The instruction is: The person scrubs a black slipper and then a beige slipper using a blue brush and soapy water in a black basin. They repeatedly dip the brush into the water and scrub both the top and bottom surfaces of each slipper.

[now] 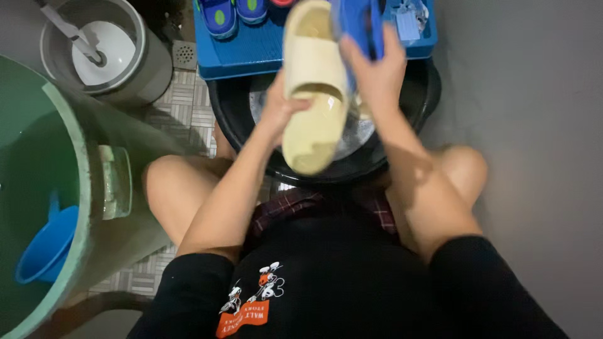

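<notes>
Cream slipper (312,88) in left hand (278,110)

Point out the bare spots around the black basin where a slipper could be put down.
Free: the grey floor right of the black round basin, and the blue plastic platform's front strip. Crowded: the basin, where the left hand grips the cream foam slipper and the right hand a blue brush.

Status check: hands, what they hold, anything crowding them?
Left hand grips cream slipper. Right hand holds blue brush. Both over black basin.
</notes>
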